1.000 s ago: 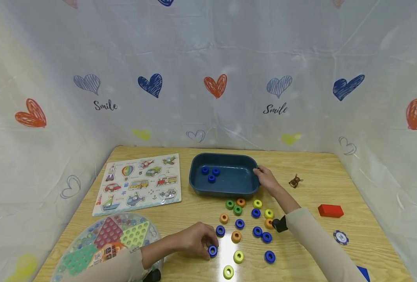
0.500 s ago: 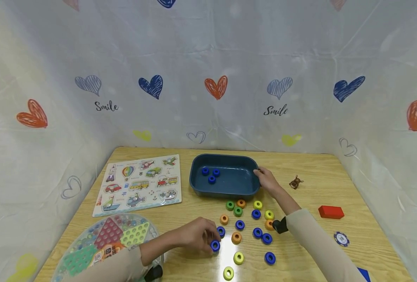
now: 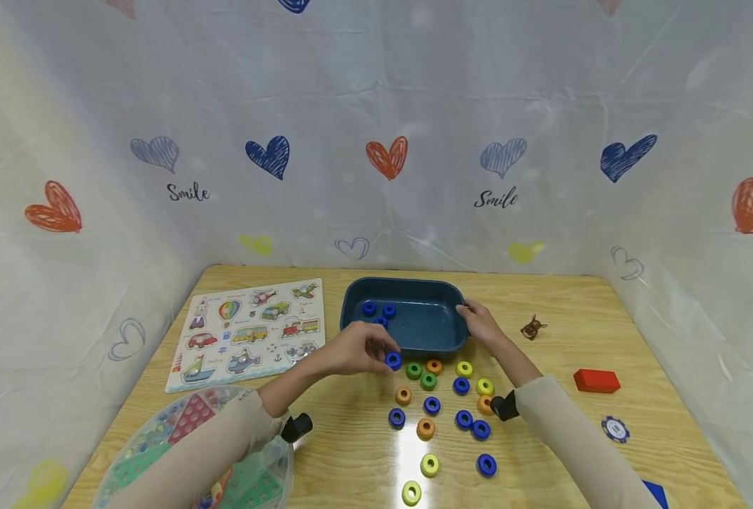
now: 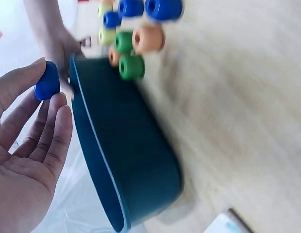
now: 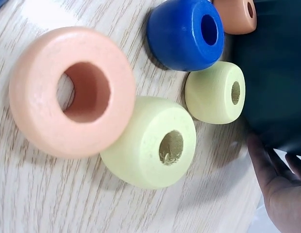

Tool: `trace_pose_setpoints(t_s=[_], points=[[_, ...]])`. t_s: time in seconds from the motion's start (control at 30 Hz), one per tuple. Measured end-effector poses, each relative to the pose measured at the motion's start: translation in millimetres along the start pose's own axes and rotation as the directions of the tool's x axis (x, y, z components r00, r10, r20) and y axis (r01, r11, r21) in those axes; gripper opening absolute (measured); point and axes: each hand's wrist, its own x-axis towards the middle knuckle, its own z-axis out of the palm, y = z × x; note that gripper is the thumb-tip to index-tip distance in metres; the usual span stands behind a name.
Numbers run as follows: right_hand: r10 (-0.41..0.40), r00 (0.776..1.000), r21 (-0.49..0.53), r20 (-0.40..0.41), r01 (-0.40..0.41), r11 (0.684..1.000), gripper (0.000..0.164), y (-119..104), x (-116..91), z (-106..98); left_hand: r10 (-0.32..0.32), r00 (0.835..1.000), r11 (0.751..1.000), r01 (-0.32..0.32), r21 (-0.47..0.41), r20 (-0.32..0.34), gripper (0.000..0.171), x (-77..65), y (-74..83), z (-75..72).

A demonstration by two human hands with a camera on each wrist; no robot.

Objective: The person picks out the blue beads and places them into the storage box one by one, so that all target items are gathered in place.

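My left hand [image 3: 360, 350] pinches a blue bead [image 3: 393, 361] between thumb and fingertips, just in front of the near wall of a dark teal bin [image 3: 433, 351]. In the left wrist view the same blue bead [image 4: 47, 81] shows between thumb and fingers, level with the rim of the bin [image 4: 126, 145]. My right hand [image 3: 481, 323] grips the bin's right end, thumb over the rim. Several blue beads [image 3: 389, 311] lie inside the bin, partly behind the left hand. In the right wrist view my right hand [image 5: 286, 194] appears at the lower right against the bin.
Loose blue, green, orange and yellow beads [image 3: 426, 428] are spread in front of the bin. A vehicle puzzle board [image 3: 223, 367] and a round marble game board [image 3: 268, 466] lie left. A brown animal figure [image 3: 532, 327], red block [image 3: 597, 380] and poker chip [image 3: 615, 429] lie right.
My left hand has lifted a blue bead from the front of the table and carried it forward to the bin's near edge. The right hand stays on the bin.
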Motion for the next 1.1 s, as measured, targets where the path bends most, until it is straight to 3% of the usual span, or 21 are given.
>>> trace_pose_setpoints(t_s=[0.23,0.63,0.97,1.1], points=[[0.006,1.0,0.005,-0.005,-0.006,1.0,0.047,3,2,1,-0.081,0.995,0.995,0.084,0.049,-0.059,0.029,32.9,-16.6,-15.3],[0.0,1.0,-0.002,-0.012,-0.001,1.0,0.048,1,0,0,-0.23,0.965,0.959,0.247,0.143,-0.123,0.027,79.0,-50.4,-17.3],[-0.001,1.0,0.006,-0.01,0.001,1.0,0.048,3,2,0,-0.262,0.96,0.905,0.278,0.323,-0.094,0.031,99.5,-60.1,-4.9],[0.01,1.0,0.009,-0.012,-0.01,1.0,0.048,3,2,1,-0.266,0.961,0.902,0.277,0.33,-0.08,0.034,99.8,-61.5,-2.7]])
